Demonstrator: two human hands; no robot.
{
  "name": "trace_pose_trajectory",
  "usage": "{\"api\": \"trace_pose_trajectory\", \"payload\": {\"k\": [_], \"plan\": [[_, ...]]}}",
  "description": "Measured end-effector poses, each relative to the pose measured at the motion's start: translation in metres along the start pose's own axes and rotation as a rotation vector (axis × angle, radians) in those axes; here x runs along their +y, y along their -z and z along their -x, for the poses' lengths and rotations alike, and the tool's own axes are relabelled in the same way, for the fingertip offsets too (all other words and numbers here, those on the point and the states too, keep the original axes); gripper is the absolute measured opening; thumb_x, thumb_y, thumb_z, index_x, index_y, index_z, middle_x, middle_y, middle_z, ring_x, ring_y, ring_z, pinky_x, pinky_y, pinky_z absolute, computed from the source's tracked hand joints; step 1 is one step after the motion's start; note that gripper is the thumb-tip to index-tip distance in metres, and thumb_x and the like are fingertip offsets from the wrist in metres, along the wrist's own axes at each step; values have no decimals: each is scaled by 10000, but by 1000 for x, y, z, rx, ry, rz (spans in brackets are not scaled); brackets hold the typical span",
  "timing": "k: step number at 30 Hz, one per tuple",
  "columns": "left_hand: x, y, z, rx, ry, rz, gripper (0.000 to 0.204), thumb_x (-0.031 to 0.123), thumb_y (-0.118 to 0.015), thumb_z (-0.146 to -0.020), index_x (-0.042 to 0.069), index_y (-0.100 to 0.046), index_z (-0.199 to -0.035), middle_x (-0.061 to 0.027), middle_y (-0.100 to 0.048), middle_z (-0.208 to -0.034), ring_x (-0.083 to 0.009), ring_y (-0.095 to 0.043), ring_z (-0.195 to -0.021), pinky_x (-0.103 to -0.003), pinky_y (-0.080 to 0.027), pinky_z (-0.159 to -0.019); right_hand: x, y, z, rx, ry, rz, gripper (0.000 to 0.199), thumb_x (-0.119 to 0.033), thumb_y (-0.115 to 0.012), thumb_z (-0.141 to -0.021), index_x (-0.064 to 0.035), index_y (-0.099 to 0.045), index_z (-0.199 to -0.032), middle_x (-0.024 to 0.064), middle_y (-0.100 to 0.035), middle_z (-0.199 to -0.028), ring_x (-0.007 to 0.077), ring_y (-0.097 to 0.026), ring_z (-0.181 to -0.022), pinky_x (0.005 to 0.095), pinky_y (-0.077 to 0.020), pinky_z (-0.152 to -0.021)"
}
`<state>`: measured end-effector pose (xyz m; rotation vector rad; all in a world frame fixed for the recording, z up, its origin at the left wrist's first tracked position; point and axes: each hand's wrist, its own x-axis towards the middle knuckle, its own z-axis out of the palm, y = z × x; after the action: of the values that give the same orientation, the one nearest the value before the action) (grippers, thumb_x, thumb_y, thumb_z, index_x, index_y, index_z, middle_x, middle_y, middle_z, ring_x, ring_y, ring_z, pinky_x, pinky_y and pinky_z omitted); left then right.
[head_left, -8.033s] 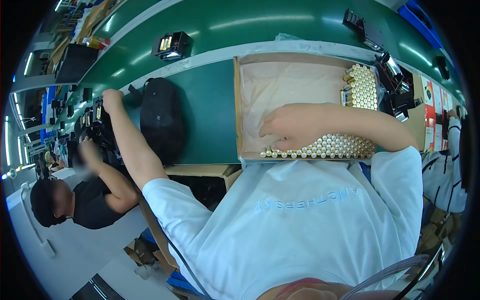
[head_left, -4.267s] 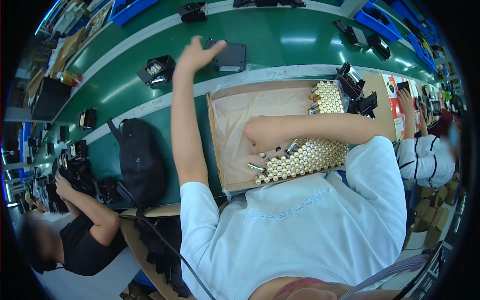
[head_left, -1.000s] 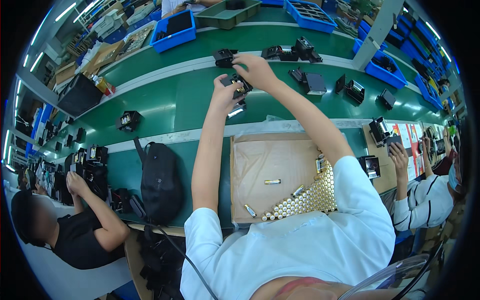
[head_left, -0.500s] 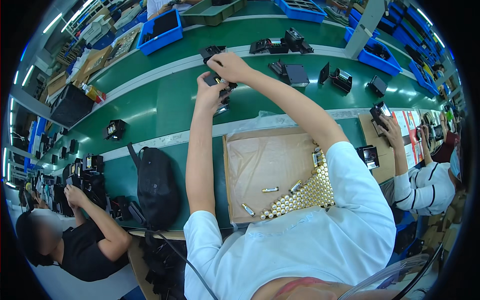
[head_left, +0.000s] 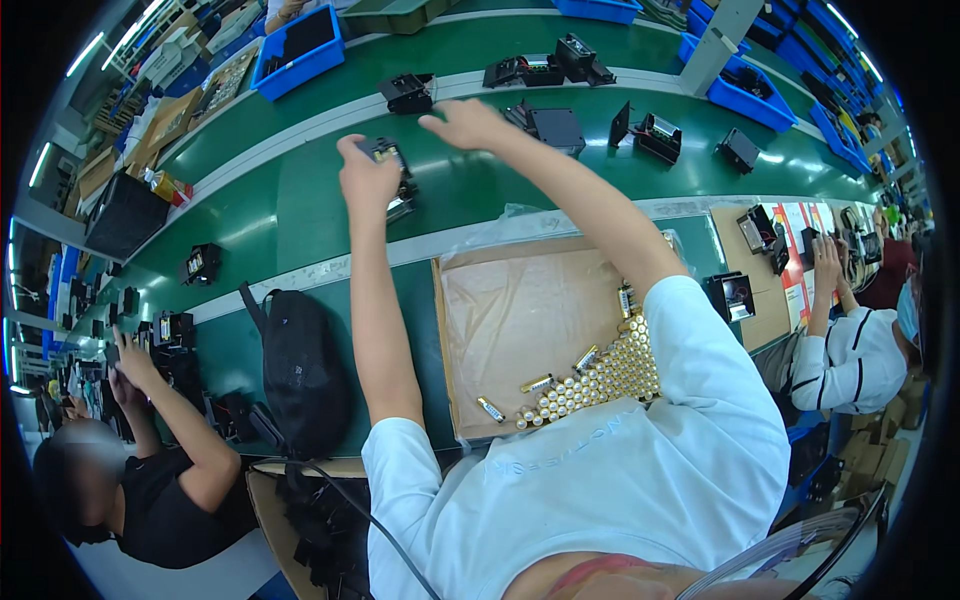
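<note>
From where I stand, the left hand (head_left: 368, 180), fingers partly curled, touches the black boxy plastic device (head_left: 405, 186) upper left of the frame's centre; whether it grips cannot be told. The right hand (head_left: 470, 125) is loosely open, empty. A sideways knock could skid the device across the glossy green work surface (head_left: 300, 195).

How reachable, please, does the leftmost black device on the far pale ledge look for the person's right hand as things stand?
Probably yes: the right hand looks empty and hovers close to that black device, with nothing visible blocking the gap between them.
</note>
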<state>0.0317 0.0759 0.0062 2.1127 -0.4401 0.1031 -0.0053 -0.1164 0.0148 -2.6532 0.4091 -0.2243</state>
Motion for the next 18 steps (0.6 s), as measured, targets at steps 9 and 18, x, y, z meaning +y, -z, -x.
{"api": "trace_pose_trajectory", "payload": {"k": [9,18], "plan": [[-4,-4,-1,352,-368,-725,439,163,-613,-797,36,-498,-1201,-241,-524,-1062,-389,-490,-969,-493,-431,-793,76,10,-4,-133,-12,540,543,-377,-595,-912,-100,-444,-1353,161,-683,-1050,385,-657,-931,499,-488,-815],[6,-42,-7,-284,-80,373,509,172,-608,-913,-9,-432,-1355,-218,-615,-1167,-289,-647,-966,-363,-532,-837,16,11,39,102,599,-528,623,-166,-670,-844,-71,-388,-1391,185,-632,-1148,315,-648,-883,387,-514,-800]]}}
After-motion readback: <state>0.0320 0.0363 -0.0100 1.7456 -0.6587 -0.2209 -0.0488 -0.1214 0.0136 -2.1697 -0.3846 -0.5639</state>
